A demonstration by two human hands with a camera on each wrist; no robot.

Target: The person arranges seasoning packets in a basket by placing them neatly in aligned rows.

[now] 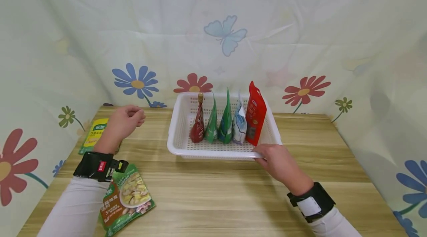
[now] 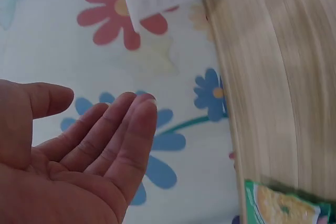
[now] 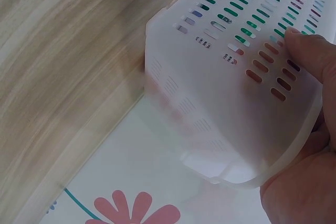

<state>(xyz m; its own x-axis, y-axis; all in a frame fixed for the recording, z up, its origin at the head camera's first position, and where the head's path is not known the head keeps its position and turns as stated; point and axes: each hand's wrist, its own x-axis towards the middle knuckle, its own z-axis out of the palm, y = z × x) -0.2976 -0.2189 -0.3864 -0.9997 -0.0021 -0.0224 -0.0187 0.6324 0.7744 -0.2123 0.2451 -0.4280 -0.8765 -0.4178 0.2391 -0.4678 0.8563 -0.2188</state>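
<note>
A white perforated basket (image 1: 213, 153) stands toward the back of the table, holding a row of upright items: a dark red pouch with a gold cap (image 1: 198, 126), two green packets (image 1: 225, 122), a white-and-blue packet (image 1: 239, 126) and a red packet (image 1: 256, 114). My right hand (image 1: 278, 163) grips its rim at the front right corner, thumb against the perforated wall in the right wrist view. Left of the basket, my left hand (image 1: 122, 123) hangs in the air with loosely bent fingers, holding nothing. Its palm and fingers (image 2: 131, 156) show bare in the left wrist view.
A yellow-and-green packet (image 1: 96, 131) lies at the table's left edge, partly behind my left forearm. Nearer to me is a green-and-brown soup packet (image 1: 128, 200), partly under that wrist. Flower-patterned cloth (image 1: 160, 37) surrounds the wooden table (image 1: 213, 200) at the back and sides.
</note>
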